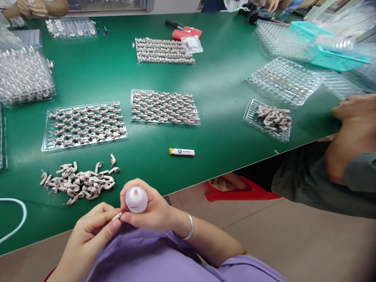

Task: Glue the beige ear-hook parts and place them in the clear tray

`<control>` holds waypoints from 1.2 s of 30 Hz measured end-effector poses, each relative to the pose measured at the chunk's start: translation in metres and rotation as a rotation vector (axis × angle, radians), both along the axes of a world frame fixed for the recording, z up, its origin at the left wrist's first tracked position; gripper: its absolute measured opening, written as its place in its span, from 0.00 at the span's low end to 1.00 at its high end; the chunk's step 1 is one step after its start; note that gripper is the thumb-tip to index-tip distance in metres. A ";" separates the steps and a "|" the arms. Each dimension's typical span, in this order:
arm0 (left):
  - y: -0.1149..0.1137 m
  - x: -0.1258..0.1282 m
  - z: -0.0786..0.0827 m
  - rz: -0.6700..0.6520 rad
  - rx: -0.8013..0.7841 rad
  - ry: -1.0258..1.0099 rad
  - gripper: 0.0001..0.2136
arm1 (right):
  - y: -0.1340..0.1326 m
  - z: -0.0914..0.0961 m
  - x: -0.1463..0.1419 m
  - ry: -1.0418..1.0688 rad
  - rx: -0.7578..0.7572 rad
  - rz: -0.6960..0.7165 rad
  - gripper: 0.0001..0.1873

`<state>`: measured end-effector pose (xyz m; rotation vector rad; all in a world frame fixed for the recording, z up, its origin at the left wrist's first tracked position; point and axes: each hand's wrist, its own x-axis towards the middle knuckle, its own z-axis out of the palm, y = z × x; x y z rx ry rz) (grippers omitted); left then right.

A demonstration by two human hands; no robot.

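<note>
Far left, a white cable (23, 215) loops on the green table (223, 129). Above it, a see-through tray stack (32, 98) full of pale parts; behind that, a co-worker's hands (32, 8) together at the far edge, a long tray (73, 28) just beside them.

Next, near the front edge, a loose heap (85, 184) of hooked, hollow-ended parts. Behind the heap, a filled tray (50, 135), its parts set in slanting rows.

Left hand (89, 231) in front of the heap, just off the table edge: thumb and fingers pinched on 1 small part (116, 216). Right hand (155, 207) close beside it, wrapped around a round white bottle (136, 201) — nozzle up, toward the viewer. Both grips narrow, fingertips near each other; whether bottle and part touch, cannot tell. Bracelet (190, 227) on the right wrist.

Mid-table, a second filled tray (164, 123); further back, a red packet (188, 33). A white "BMW" lighter (182, 152) lies in front, well apart from the trays.

Right side: a smaller tray (250, 113) with piled parts, stacked see-through trays (284, 80), teal baskets (340, 58), blurred. Far right, a co-worker's arm (342, 141) at the table edge.
</note>
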<state>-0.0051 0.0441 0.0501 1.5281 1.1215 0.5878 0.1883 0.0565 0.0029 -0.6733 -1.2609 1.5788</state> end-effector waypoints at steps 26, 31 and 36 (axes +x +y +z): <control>-0.022 -0.028 -0.044 0.230 0.870 0.506 0.17 | -0.025 -0.016 0.019 -0.597 0.623 -0.259 0.25; -0.022 -0.029 -0.044 0.222 0.864 0.508 0.17 | -0.026 -0.015 0.019 -0.607 0.625 -0.267 0.24; -0.022 -0.029 -0.043 0.236 0.867 0.513 0.15 | -0.026 -0.015 0.019 -0.612 0.615 -0.255 0.26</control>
